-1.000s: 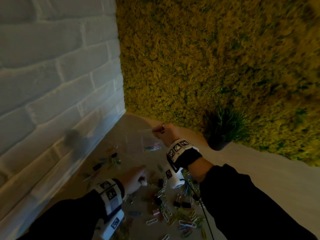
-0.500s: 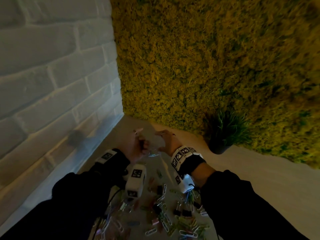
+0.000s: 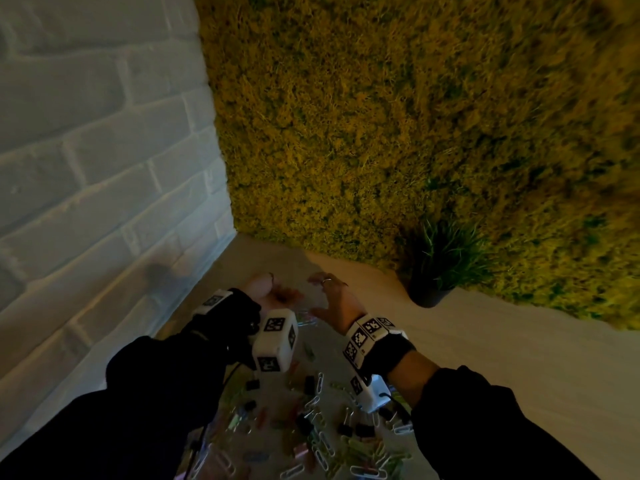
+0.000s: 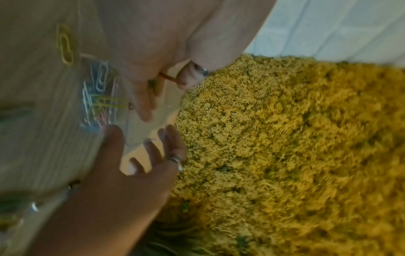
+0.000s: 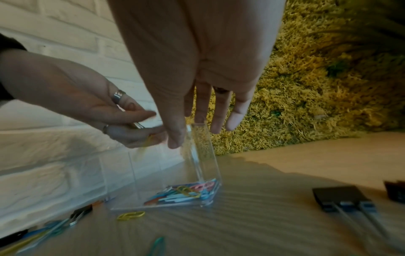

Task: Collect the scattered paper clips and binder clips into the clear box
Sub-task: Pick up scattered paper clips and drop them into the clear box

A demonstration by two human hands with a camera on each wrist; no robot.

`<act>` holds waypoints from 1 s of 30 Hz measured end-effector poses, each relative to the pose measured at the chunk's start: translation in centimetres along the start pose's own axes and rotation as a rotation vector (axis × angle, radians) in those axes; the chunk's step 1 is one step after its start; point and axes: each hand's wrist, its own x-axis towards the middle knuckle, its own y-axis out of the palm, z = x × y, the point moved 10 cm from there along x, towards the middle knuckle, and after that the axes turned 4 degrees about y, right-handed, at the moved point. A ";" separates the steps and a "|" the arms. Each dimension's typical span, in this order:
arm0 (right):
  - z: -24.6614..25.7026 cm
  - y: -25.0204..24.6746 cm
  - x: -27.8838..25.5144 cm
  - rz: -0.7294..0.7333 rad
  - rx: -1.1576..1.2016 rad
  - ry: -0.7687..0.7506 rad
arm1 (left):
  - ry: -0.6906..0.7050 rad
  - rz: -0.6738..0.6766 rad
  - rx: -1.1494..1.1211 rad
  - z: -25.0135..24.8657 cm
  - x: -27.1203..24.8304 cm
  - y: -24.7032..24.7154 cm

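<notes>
Left hand point(image 5: 87, 105) pinches clips over clear box point(image 5: 203, 173).

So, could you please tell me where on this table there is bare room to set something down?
The free patch is the light tabletop to the right of the right hand, bordered by the moss wall and the potted plant. It is crowded nearer the person, where paper clips and binder clips lie scattered, and around the clear box.

Blurred clips point(image 5: 136, 126) inside curled left hand point(image 5: 92, 107), count unreadable
</notes>
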 end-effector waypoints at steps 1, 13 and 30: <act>-0.1 0.0 -0.1 -0.001 0.002 0.001 | -0.002 0.020 0.051 -0.1 -0.1 0.2; 1.2 1.2 -1.0 -0.010 -0.192 0.014 | 0.449 0.048 0.707 -5.9 -2.8 -0.4; 6.6 -0.2 -3.1 -0.118 -0.144 -0.229 | 0.785 -0.197 1.359 -8.3 -5.2 -6.0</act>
